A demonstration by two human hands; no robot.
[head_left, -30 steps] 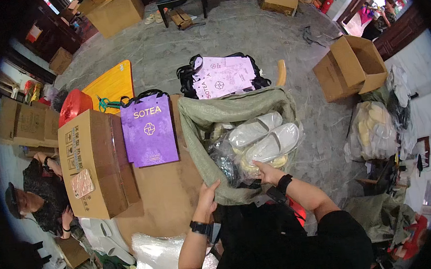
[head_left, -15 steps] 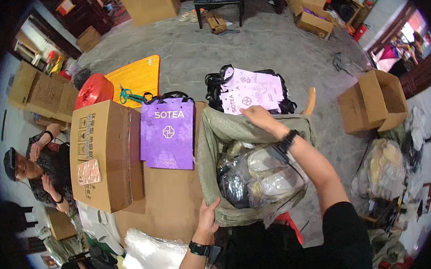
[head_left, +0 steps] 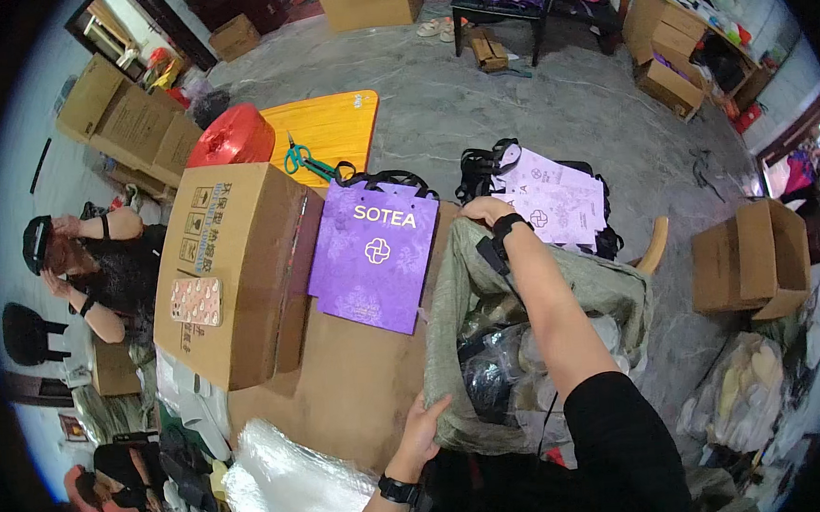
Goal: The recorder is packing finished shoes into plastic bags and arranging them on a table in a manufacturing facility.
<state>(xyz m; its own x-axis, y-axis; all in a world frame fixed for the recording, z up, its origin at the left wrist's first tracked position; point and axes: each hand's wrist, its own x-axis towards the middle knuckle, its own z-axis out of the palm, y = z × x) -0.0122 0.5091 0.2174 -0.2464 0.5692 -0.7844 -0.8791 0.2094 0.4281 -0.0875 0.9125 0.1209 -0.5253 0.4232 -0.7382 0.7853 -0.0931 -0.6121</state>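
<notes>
Left hand (head_left: 424,428): pinched on near-left rim, grey-green woven sack (head_left: 595,287) | sack: right of flat brown surface (head_left: 362,400); grey marbled floor (head_left: 672,324) rightward | right hand (head_left: 485,211): at far-left rim, hold indeterminable, forearm spanning mouth

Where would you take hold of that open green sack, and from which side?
I'd probably take the green sack by its left rim, coming from the person's left. The mouth faces up, leaving that edge free to pinch, and the plastic-wrapped items sit below it. The cloth looks slack and creased, so two spaced holds along the rim would likely work better than one.
</notes>
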